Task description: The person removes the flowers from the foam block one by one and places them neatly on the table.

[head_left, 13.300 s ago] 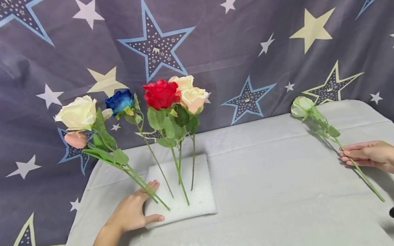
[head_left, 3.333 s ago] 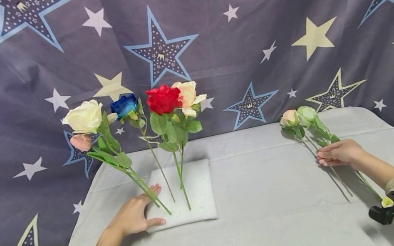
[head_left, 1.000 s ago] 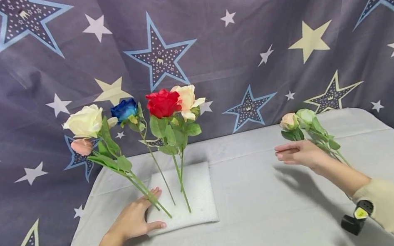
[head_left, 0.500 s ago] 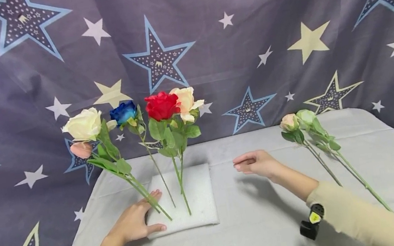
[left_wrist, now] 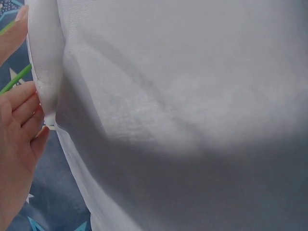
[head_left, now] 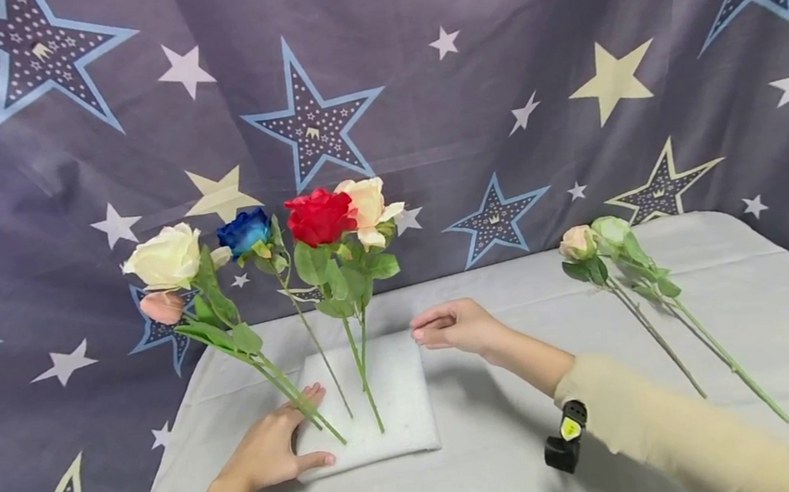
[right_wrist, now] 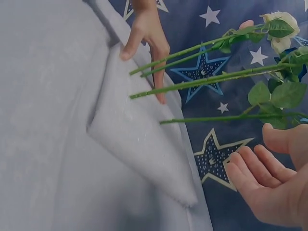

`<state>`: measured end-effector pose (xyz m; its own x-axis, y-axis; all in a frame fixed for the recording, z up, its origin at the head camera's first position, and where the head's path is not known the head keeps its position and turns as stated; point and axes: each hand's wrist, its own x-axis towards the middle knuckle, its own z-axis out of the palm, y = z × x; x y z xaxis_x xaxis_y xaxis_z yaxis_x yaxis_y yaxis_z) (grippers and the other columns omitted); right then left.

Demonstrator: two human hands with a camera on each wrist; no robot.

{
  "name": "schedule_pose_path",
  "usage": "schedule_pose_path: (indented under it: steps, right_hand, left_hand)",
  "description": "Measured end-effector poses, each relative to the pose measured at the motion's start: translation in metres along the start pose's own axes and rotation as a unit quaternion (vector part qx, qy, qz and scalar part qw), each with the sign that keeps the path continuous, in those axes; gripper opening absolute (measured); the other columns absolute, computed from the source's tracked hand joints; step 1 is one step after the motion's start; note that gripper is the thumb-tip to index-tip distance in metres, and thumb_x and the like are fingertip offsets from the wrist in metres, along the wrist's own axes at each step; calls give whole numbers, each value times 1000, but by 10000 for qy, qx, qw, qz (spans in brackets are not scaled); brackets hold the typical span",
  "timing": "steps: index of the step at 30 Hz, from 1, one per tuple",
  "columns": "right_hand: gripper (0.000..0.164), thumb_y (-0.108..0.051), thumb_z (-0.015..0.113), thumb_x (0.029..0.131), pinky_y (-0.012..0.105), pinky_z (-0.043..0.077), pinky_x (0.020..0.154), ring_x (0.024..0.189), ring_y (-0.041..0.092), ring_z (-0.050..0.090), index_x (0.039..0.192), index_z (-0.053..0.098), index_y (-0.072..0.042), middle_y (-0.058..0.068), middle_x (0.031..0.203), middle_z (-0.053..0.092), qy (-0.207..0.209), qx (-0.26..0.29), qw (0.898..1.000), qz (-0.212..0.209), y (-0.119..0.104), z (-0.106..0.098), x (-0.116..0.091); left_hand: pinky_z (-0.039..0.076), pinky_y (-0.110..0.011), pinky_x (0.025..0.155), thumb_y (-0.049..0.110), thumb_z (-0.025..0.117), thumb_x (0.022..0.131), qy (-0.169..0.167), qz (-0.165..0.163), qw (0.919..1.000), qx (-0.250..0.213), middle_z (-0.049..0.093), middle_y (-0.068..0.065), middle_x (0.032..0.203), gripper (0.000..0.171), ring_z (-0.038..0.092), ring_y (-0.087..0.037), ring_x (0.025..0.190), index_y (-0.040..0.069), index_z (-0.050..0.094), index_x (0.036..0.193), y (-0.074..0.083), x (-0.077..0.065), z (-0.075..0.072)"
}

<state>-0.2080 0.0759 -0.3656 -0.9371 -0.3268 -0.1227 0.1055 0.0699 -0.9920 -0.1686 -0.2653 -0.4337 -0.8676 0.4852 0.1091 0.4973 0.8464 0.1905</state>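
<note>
My left hand [head_left: 264, 449] rests spread on the left side of a white foam block [head_left: 406, 412], its thumb at the front. Stems of artificial flowers stand in the foam: a cream-white rose [head_left: 165, 257] and a pink bud [head_left: 162, 307] lean left, then a blue rose [head_left: 244, 232], a red rose [head_left: 320, 216] and a pale peach rose [head_left: 367, 199]. My right hand [head_left: 462, 327] hovers by the foam's back right corner, right of the red and peach stems. Nothing is in it; in the right wrist view its fingers [right_wrist: 250, 168] are loosely bent, apart from the stems.
On the right of the grey-white cloth-covered table [head_left: 548, 476] lie two roses side by side, a peach-pink one [head_left: 579, 243] and a pale green-white one [head_left: 612, 230]. A dark star-patterned curtain [head_left: 420, 108] hangs behind the table.
Earlier my right hand laid down the green-white rose, then the peach-pink rose from the foam beside it. Since then it has swung left, unladen, to the foam. The left hand has stayed.
</note>
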Motion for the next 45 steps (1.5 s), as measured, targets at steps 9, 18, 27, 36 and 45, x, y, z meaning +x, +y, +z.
schedule_pose_path:
  steps: [9, 18, 27, 36, 45]
  right_hand:
    - [34, -1, 65, 85, 33, 56, 87, 95, 23, 69, 117, 60, 8, 22, 112, 66, -343, 896, 9953, -119, -7, 24, 8]
    - [34, -3, 59, 89, 35, 55, 90, 107, 36, 63, 120, 56, 12, 26, 114, 64, -842, 963, 9901, -583, 1, 42, 13]
    - [38, 0, 54, 92, 36, 51, 95, 116, 40, 56, 127, 49, 13, 29, 125, 55, -1306, 1557, 9784, -390, 29, 49, 14]
    - [39, 1, 51, 93, 41, 45, 102, 117, 37, 56, 129, 45, 15, 32, 129, 49, -1783, 1441, 9723, -460, 46, 57, 14]
    - [35, -4, 55, 92, 35, 50, 97, 111, 29, 62, 123, 53, 12, 25, 122, 59, -1603, 1412, 9768, -141, 59, 69, 13]
  left_hand:
    - [42, -48, 104, 68, 67, 67, 29, 46, 10000, 19, 48, -10, 142, 94, 49, -33, 127, 11, 46, 139, 0, 0, -2]
    - [42, -47, 104, 66, 69, 67, 34, 55, 10000, 23, 49, -11, 141, 94, 49, -33, 126, 10, 46, 139, -1, 3, 1]
    - [43, -47, 103, 66, 69, 67, 15, 72, 10000, -8, 49, -11, 140, 93, 50, -33, 125, 11, 46, 139, 1, 2, 0]
    - [43, -48, 102, 64, 70, 67, 35, 53, 10000, -7, 49, -11, 140, 92, 51, -34, 124, 10, 47, 138, 3, 3, -2]
    - [44, -49, 100, 63, 70, 68, 165, 132, 9998, -7, 51, -14, 138, 90, 53, -36, 121, 9, 48, 137, 4, 3, -1]
